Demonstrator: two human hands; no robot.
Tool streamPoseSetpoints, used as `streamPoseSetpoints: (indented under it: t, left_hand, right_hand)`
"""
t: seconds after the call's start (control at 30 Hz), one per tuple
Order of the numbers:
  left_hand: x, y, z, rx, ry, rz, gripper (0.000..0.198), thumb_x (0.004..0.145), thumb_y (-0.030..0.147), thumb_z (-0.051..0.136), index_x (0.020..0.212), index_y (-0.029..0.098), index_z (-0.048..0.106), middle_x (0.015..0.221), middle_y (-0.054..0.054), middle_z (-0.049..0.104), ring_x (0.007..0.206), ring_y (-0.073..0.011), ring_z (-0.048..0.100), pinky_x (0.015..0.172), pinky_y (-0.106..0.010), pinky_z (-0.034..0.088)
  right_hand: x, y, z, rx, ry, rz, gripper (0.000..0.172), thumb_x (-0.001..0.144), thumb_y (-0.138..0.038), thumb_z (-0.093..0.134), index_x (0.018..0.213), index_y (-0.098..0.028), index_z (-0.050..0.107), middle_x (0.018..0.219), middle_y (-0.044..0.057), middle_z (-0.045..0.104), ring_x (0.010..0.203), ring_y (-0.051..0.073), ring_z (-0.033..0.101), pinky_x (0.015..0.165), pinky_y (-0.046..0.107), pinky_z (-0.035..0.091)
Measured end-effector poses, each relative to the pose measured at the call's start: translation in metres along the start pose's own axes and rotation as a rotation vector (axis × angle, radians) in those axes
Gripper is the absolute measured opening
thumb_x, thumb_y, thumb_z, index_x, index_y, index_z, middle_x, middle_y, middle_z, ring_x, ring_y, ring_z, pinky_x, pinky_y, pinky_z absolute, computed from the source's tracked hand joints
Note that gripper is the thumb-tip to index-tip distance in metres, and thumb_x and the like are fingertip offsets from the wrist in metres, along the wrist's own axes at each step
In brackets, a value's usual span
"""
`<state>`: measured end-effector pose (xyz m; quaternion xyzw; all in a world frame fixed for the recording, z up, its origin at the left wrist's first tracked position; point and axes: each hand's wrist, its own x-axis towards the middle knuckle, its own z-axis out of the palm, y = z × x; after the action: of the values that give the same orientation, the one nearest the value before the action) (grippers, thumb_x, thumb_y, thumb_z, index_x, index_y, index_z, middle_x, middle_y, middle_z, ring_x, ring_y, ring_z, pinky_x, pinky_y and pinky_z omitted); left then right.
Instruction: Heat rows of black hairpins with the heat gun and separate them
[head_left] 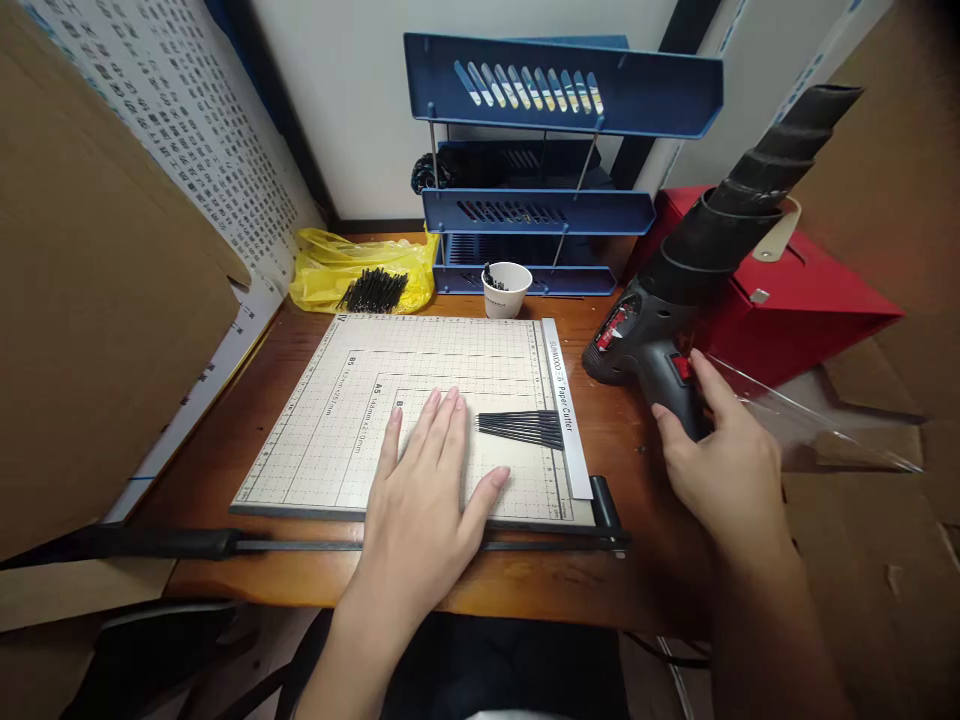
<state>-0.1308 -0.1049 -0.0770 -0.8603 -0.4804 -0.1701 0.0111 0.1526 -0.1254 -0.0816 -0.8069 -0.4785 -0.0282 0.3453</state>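
Note:
My left hand point(424, 490) lies flat on the gridded board of a paper cutter point(300, 430), fingers stretched out. Just right of its fingertips, a fan of thin black sticks or tubes point(521, 428) rests on the board, with one end against the white "Paper Cutter" strip point(566, 410). My right hand point(724, 460) holds the handle of a black heat gun point(667, 290), forefinger at its red switch and thumb on the near side. The heat gun stands with its stepped nozzle pointing up and right. The cutter's long blade arm point(300, 546) lies along the board's front edge.
Behind the board are a yellow plastic bag point(322, 265) with a pile of short black pieces point(375, 290), a white paper cup point(506, 290) holding black pieces, and a blue tiered rack point(536, 212). A red box point(810, 290) stands right; cardboard point(97, 280) rises left.

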Motion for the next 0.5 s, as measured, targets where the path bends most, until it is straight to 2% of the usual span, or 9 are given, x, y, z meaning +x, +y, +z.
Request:
streamPoseSetpoints:
  t: [0.27, 0.5]
  left_hand:
    - [0.0083, 0.01, 0.0006, -0.016, -0.079, 0.127, 0.063, 0.109, 0.052, 0.031, 0.156, 0.01, 0.04, 0.163, -0.005, 0.038, 0.153, -0.0296, 0.033, 0.126, -0.058, 0.026]
    - [0.0096, 0.0099, 0.0036, -0.033, -0.083, 0.137, 0.059, 0.11, 0.05, 0.033, 0.156, 0.013, 0.04, 0.162, -0.003, 0.04, 0.153, -0.0281, 0.033, 0.128, -0.058, 0.022]
  right_hand:
    - [-0.0003, -0.0044, -0.001, -0.027, -0.027, 0.04, 0.067, 0.087, -0.029, 0.054, 0.154, -0.024, 0.05, 0.142, 0.011, 0.061, 0.128, 0.037, 0.061, 0.107, 0.057, 0.049]
    - [0.0001, -0.0041, 0.0014, -0.026, -0.012, 0.014, 0.067, 0.087, -0.03, 0.054, 0.153, -0.022, 0.051, 0.142, 0.012, 0.061, 0.129, 0.036, 0.061, 0.107, 0.055, 0.049]
